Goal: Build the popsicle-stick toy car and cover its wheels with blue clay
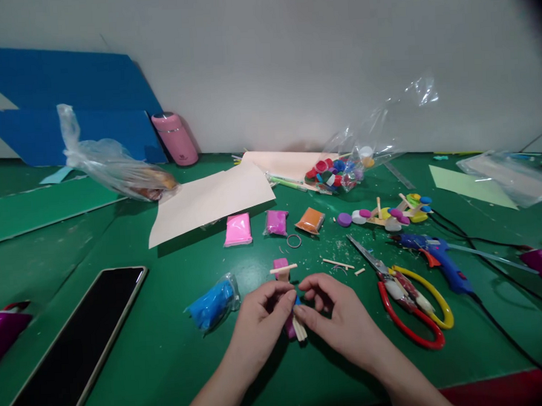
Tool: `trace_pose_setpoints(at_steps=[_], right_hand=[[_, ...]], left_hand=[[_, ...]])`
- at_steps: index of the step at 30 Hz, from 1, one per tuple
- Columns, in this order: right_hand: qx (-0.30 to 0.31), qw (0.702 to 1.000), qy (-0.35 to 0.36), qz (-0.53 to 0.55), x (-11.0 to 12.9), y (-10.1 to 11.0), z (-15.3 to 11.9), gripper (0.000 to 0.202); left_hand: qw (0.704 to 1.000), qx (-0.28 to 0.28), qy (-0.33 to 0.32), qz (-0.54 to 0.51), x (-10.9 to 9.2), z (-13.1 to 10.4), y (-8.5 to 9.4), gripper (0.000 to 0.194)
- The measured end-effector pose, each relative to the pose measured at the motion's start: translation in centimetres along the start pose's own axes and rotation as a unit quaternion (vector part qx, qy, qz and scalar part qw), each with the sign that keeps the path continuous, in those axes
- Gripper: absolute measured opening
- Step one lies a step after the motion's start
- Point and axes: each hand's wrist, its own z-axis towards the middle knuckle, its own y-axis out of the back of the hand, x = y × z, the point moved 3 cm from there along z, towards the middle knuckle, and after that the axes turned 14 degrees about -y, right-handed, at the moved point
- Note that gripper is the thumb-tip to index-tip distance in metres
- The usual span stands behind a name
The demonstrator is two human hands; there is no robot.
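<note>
Between my hands is a small model of wooden sticks (299, 330) with pink-purple clay (281, 264) at its far end and more beneath the sticks. A bit of blue clay (297, 300) shows between my fingertips. My left hand (267, 312) is closed, thumb and fingers pinching at the model's left side. From the right, my right hand (333, 309) has curled fingers, its thumb touching the model beside the blue clay. An open packet of blue clay (213, 304) lies left of my left hand.
Scissors (412, 304) and a blue glue gun (437, 255) lie at right, with a phone (74, 346) at left. Clay packets (238, 229), paper (211, 200), clay-decorated sticks (385, 215), a pink bottle (175, 138) and plastic bags (110, 166) sit farther back.
</note>
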Motion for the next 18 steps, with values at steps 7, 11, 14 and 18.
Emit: trace_pose_setpoints(at_steps=[7, 11, 14, 18], right_hand=[[-0.025, 0.996, 0.021, 0.083, -0.7, 0.5, -0.8, 0.028], [0.024, 0.943, -0.06, 0.327, -1.1, 0.2, -1.4, 0.023], [0.062, 0.874, -0.11, 0.469, -0.8, -0.1, -1.9, 0.021], [0.097, 0.814, -0.12, 0.56, -0.2, -0.3, -2.2, 0.016]], left_hand=[[1.0, 0.017, 0.017, -0.002, -0.1, 0.0, -0.1, 0.018], [1.0, 0.021, 0.015, -0.006, -0.1, 0.1, -0.1, 0.018], [1.0, 0.023, 0.014, -0.01, 0.0, 0.1, 0.0, 0.017], [1.0, 0.027, 0.01, -0.011, 0.2, 0.1, 0.0, 0.017]])
